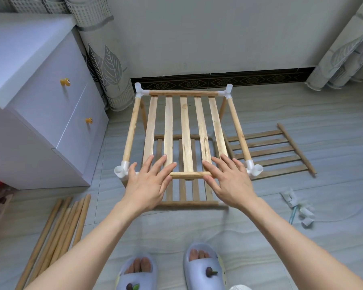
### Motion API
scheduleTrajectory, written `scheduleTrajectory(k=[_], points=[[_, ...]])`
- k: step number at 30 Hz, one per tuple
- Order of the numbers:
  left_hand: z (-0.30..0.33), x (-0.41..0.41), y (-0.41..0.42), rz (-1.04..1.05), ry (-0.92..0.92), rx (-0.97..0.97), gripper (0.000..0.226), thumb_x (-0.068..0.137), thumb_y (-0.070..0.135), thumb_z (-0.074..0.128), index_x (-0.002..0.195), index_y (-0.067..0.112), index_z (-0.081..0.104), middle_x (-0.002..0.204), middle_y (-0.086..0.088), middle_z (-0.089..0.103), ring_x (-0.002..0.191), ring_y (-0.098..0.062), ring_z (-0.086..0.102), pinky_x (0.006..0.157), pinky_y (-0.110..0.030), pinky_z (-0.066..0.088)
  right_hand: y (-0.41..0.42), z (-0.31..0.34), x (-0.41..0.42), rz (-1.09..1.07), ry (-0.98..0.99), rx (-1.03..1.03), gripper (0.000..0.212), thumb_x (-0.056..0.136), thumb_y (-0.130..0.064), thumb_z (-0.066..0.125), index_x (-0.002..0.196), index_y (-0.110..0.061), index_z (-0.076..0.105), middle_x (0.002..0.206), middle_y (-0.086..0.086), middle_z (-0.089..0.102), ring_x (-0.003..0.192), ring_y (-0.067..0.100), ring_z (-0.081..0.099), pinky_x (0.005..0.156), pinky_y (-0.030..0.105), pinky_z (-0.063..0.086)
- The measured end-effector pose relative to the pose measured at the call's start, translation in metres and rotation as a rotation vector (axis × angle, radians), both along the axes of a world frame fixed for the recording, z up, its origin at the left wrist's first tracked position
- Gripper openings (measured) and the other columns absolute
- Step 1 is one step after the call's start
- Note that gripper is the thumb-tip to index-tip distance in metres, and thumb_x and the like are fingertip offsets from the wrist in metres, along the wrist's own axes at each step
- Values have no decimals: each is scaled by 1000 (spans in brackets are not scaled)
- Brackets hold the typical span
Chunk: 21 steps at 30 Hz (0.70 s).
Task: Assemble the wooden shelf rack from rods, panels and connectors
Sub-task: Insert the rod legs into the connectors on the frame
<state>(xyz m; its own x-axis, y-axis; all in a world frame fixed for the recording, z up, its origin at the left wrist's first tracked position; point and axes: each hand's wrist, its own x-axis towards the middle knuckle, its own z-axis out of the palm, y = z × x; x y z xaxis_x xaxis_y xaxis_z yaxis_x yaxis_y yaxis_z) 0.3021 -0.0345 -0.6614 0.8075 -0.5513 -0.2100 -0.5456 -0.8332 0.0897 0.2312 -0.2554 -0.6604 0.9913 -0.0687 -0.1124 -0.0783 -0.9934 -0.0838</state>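
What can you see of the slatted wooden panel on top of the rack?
The pale slatted wooden panel has five flat slats joined to round end rods. It lies level as the rack's top tier, between four white plastic corner connectors. Round wooden side rods flank it. The left hand and the right hand press flat, fingers spread, on its near end.

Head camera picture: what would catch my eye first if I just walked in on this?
Most likely the half-built wooden rack in the middle of the floor, with white corner connectors. Both hands lie flat with straight fingers on its near edge, the left hand and right hand. A bundle of spare rods lies on the floor at lower left, and a loose slatted panel lies to the right.
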Motion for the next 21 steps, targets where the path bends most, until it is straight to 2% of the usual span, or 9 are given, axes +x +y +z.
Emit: scheduleTrajectory(k=[2, 4, 7, 9, 11, 13, 16, 18, 21], points=[[1, 1, 0, -7, 25, 7, 63, 84, 60, -14, 145, 48, -2, 157, 14, -4, 145, -17, -6, 113, -54, 3, 0, 0, -1, 2, 12, 4, 88, 71, -70, -21, 146, -41, 16, 154, -7, 24, 145, 17, 7, 117, 40, 4], [5, 0, 1, -25, 71, 33, 49, 98, 50, 6, 146, 44, -5, 158, 12, -5, 145, -18, -8, 113, -54, 3, 4, 1, -4, -15, 31, -5, 82, 75, -64, -16, 147, -38, 14, 155, -5, 22, 145, 17, 5, 117, 41, 2], [21, -6, 8, -82, 93, 49, 53, 102, 34, 24, 148, 37, -3, 158, 7, -7, 145, -19, -11, 115, -52, -2, 20, 9, -13, -83, 63, -11, 63, 93, -57, 4, 149, -28, 9, 158, 1, 12, 146, 20, 0, 117, 43, -2], [31, -16, 24, -101, 14, -17, 54, 102, 30, 30, 149, 35, 5, 157, 6, -8, 143, -17, -17, 114, -49, -9, 36, 18, -19, -59, 51, 25, 58, 98, -50, 15, 150, -26, 3, 158, 2, 2, 145, 20, -6, 116, 42, -6], [35, -27, 51, -102, -142, -123, 58, 98, 26, 41, 149, 34, 14, 157, 5, 0, 142, -19, -14, 113, -49, -7, 53, 31, -23, 41, 12, 42, 60, 96, -52, 12, 150, -26, 3, 158, 1, 0, 145, 20, -4, 115, 40, -7], [38, -41, 87, -68, -275, -167, 61, 90, 22, 56, 145, 30, 29, 155, -3, 23, 143, -28, 11, 111, -54, 13, 77, 47, -23, 203, -79, 24, 64, 92, -52, 12, 148, -23, 19, 155, 6, 21, 144, 25, 17, 114, 40, 7], [36, -60, 145, 73, -324, -148, 51, 86, 28, 46, 136, 26, 42, 143, -8, 45, 132, -32, 39, 100, -54, 37, 115, 66, -16, 444, -239, -50, 53, 88, -43, 49, 133, -16, 50, 133, 11, 55, 123, 29, 52, 100, 42, 41], [27, -74, 181, 209, -247, -135, 49, 81, 32, 37, 129, 24, 46, 132, -10, 55, 122, -32, 49, 88, -52, 48, 138, 75, -8, 600, -303, -81, 57, 77, -37, 69, 127, -13, 56, 126, 12, 59, 115, 28, 58, 94, 40, 47], [-8, -95, 226, 386, -89, -153, 47, 77, 31, 36, 123, 22, 46, 120, -12, 62, 109, -34, 61, 75, -47, 55, 169, 77, 9, 800, -338, -115, 55, 69, -37, 77, 117, -13, 63, 117, 12, 64, 105, 27, 63, 88, 37, 53]])
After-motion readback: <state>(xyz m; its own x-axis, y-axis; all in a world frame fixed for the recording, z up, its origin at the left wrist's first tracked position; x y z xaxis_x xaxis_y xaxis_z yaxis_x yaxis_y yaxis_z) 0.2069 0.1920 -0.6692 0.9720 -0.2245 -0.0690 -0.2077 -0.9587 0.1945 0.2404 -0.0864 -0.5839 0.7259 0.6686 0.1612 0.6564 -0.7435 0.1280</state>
